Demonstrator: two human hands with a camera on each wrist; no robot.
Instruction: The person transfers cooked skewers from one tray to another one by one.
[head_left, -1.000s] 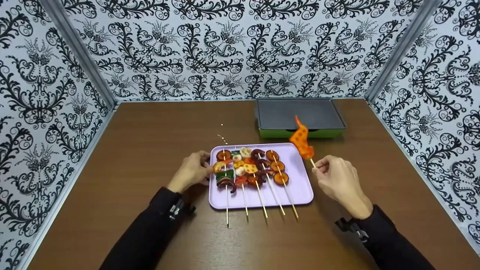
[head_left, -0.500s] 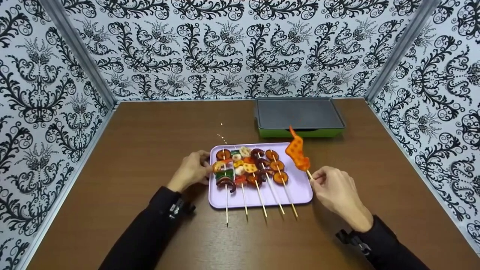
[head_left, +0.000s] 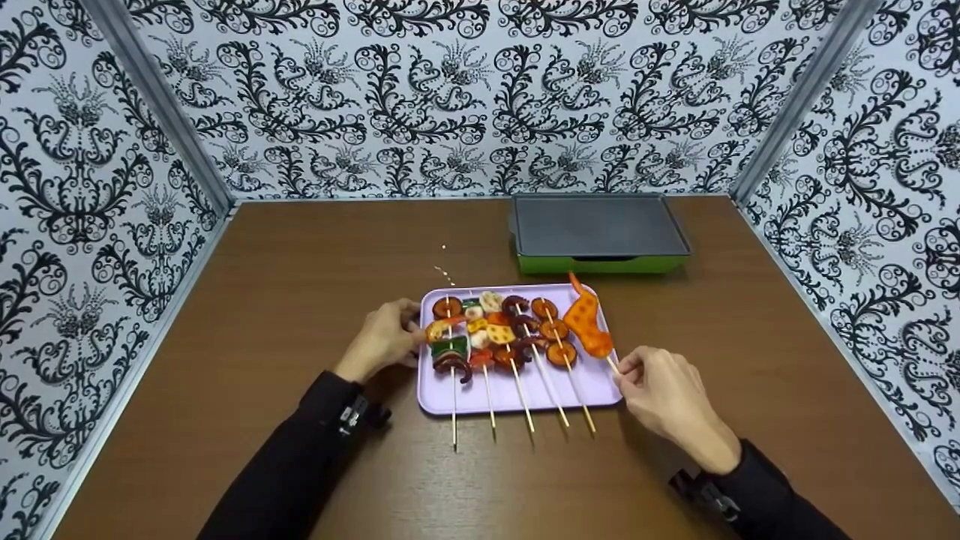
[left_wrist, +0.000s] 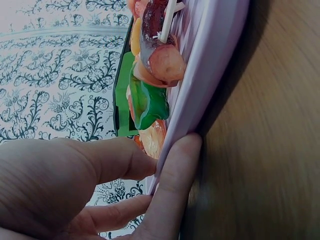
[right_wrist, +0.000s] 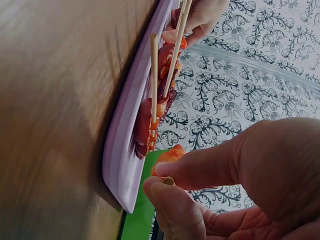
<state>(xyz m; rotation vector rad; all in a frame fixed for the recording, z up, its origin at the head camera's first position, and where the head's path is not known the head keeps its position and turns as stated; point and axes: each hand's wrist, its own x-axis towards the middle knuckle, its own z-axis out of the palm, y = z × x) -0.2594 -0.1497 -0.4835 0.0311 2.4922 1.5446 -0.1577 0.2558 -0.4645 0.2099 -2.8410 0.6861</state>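
Observation:
A lilac tray [head_left: 600, 393] lies on the table bearing several food skewers [head_left: 517, 341], their sticks jutting over its near edge. My left hand [head_left: 382, 341] grips the tray's left rim; in the left wrist view the thumb is above the rim and a finger below. Between thumb and fingertips, my right hand [head_left: 667, 397] pinches the stick of a skewer with an orange, spotted, wing-shaped piece [head_left: 583, 319]. That piece is over the tray's right part, beside the skewer of round brown slices [head_left: 555, 330]. Whether it touches the tray, I cannot tell.
Behind the tray, toward the back right, stands a green grill with a flat grey top [head_left: 600, 225]. Small pale specks [head_left: 444, 274] mark the brown table [head_left: 315, 262] beyond the tray. Patterned walls [head_left: 480, 97] enclose the table at the back and sides.
My right hand has moved nearer and slightly left, bringing the wing skewer from beyond the tray's far right corner to over its right part. My left hand stays on the rim.

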